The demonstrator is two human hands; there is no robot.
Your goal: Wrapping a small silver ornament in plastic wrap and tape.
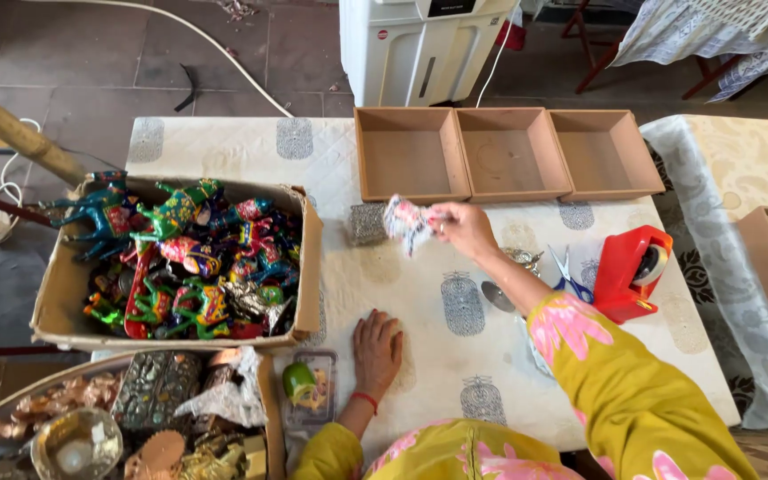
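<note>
Wrapping is barely begun: a crumpled wrapper (407,222) is pinched by the right hand (464,228) at frame centre; the left hand (376,349) is pressed flat, spread; three trays (508,153) remain unfilled.

Head camera looks steeply down over table (455,311).

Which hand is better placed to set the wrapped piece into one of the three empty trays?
Right. The right hand holds the wrapped piece just before the left tray, while the left hand lies flat on the tablecloth, farther back.
</note>
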